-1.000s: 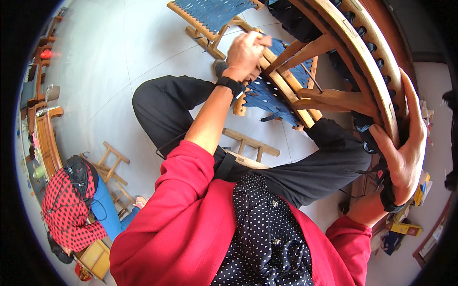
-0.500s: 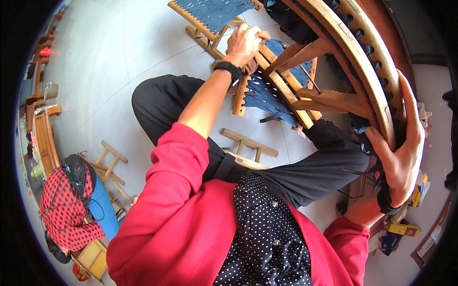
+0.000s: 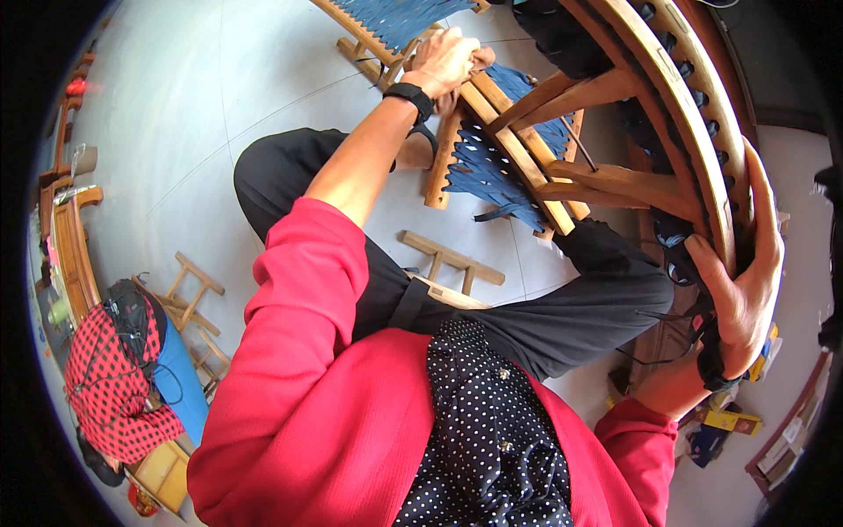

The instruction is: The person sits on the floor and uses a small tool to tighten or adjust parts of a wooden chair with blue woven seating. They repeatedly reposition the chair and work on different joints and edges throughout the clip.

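My right hand [image 3: 746, 272] grips the edge of a wooden folding stool [image 3: 680, 114], its thumb and fingers on either side of the frame, which has dark straps laced along it. The stool is tipped so its legs and two parallel bars [image 3: 518, 154] point left, over another stool with a blue woven seat [image 3: 492, 176]. At the far end of those bars, my left hand [image 3: 443, 61] is closed around a soft brown piece, apparently a cloth [image 3: 447, 102], pressed to the wood. Its fingers are partly hidden.
Another blue-webbed stool [image 3: 386, 22] stands at the far side. A wooden stool frame [image 3: 452, 259] lies between my legs. To the left, a person in a red checked top [image 3: 114, 378] bends near small wooden frames [image 3: 198, 290]. Boxes [image 3: 733, 422] lie at the lower right.
My left hand has shifted slightly left and up along the bar end with the brown cloth. The right hand keeps its hold on the stool, nearly unmoved.
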Available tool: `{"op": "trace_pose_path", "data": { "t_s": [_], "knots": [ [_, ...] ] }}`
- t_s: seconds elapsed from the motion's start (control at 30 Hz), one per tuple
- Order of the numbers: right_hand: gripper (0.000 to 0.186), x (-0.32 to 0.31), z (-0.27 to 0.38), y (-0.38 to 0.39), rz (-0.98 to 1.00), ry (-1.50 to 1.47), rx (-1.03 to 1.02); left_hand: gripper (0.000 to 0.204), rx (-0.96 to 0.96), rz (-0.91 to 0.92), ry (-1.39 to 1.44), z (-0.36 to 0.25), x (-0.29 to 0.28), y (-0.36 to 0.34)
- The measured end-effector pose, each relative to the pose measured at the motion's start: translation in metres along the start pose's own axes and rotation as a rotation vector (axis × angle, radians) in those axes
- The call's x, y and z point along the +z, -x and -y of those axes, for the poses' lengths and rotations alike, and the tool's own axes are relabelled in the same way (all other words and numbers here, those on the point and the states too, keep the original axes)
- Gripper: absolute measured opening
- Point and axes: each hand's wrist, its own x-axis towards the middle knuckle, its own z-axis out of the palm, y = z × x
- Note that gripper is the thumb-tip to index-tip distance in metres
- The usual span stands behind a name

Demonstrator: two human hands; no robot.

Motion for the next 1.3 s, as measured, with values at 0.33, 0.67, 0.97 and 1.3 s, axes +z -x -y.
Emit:
{"op": "trace_pose_path", "data": {
  "t_s": [0.33, 0.67, 0.97, 1.3],
  "knots": [
    [0.093, -0.001, 0.004, -0.004, 0.046, -0.042, 0.031, 0.018, 0.267, 0.149, 0.049, -0.037, 0.032, 0.020],
    [0.093, -0.001, 0.005, -0.003, 0.027, -0.050, 0.041, 0.012, 0.270, -0.146, 0.059, -0.034, 0.018, 0.014],
    [0.094, 0.001, 0.005, -0.005, 0.012, -0.075, 0.021, 0.012, 0.101, 0.031, -0.059, -0.002, 0.016, -0.003],
    [0.093, 0.000, 0.005, -0.006, 0.050, -0.051, 0.029, 0.013, 0.293, 0.078, 0.079, -0.042, 0.029, 0.027]
  ]
}}
